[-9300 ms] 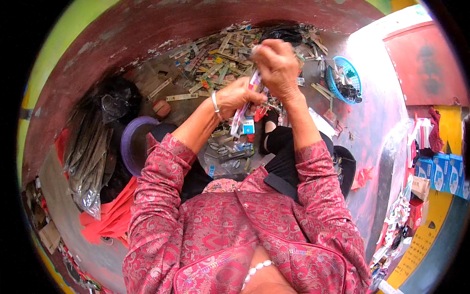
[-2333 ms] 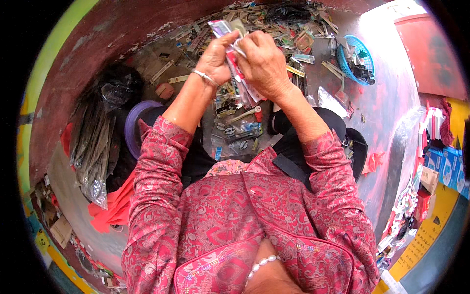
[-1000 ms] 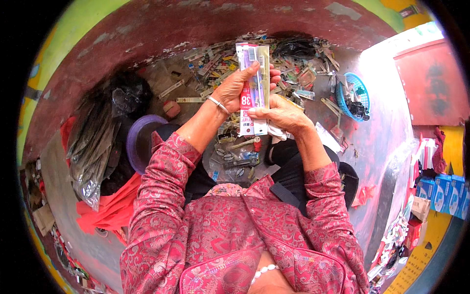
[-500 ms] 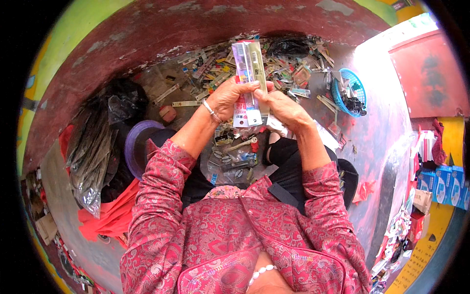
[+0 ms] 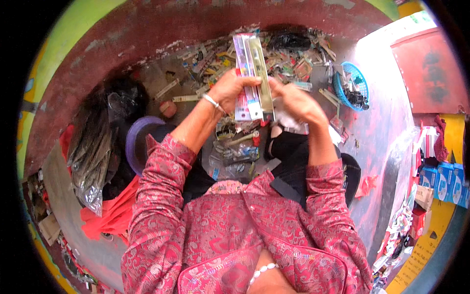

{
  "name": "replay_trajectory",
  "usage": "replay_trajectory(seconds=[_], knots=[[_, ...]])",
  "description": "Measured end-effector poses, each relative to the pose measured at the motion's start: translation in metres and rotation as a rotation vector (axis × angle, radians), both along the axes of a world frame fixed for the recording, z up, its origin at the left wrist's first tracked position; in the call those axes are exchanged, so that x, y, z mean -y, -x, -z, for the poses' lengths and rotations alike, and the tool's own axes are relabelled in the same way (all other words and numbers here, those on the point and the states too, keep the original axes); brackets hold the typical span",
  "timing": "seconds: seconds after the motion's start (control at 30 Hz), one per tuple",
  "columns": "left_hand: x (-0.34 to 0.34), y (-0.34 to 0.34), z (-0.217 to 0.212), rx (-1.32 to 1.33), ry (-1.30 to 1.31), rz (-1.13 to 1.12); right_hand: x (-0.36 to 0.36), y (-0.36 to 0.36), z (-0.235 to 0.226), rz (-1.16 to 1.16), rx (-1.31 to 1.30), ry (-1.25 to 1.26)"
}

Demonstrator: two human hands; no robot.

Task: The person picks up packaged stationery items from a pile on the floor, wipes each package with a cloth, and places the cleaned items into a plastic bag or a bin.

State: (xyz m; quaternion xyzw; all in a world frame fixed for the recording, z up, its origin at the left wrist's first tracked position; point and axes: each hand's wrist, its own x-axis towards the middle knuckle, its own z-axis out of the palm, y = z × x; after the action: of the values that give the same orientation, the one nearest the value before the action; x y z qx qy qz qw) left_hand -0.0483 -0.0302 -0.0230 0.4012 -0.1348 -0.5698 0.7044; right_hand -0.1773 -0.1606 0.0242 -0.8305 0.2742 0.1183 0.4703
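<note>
My left hand [image 5: 229, 92] is closed around a small fan of long, slim, flat packages, its thumb lying across their front. A purple-and-white package [image 5: 241, 54] is at the left of the bunch. An olive-gold package [image 5: 265, 95] lies along the right side. Close beside the gold one is my right hand [image 5: 299, 104], smeared by motion, so its grip cannot be made out. Below that hand appears a whitish, blurred piece of what looks like thin plastic [image 5: 289, 121]; whether the hand touches it is unclear.
Scattered packages and scraps [image 5: 215, 63] cover the floor ahead. A blue basket [image 5: 364, 81] with dark items stands at the right. To the left are a purple round rim [image 5: 132, 147], black plastic bags [image 5: 122, 98] and red cloth [image 5: 110, 213]. Blue boxes [image 5: 445, 181] are at far right.
My right hand has come away from the bunch's middle and moved right and slightly down. The left hand keeps its hold on the packages. Whitish plastic now shows below the right hand.
</note>
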Motion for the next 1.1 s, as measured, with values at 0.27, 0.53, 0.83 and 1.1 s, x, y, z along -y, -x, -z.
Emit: replay_trajectory(seconds=[0.27,0.53,0.83,1.1], knots=[[0.005,0.017,-0.003,0.068,-0.092,0.103,-0.011,-0.017,0.007,-0.047,1.016,0.641],[-0.006,0.030,-0.020,-0.038,-0.028,0.330,0.052,-0.026,0.017,0.369,0.793,1.033],[0.003,0.003,-0.003,-0.143,0.104,-0.069,0.020,0.005,0.000,0.160,-0.010,-0.248],[0.008,0.006,0.011,-0.132,0.065,-0.116,-0.023,-0.001,0.004,-0.321,0.180,0.366]])
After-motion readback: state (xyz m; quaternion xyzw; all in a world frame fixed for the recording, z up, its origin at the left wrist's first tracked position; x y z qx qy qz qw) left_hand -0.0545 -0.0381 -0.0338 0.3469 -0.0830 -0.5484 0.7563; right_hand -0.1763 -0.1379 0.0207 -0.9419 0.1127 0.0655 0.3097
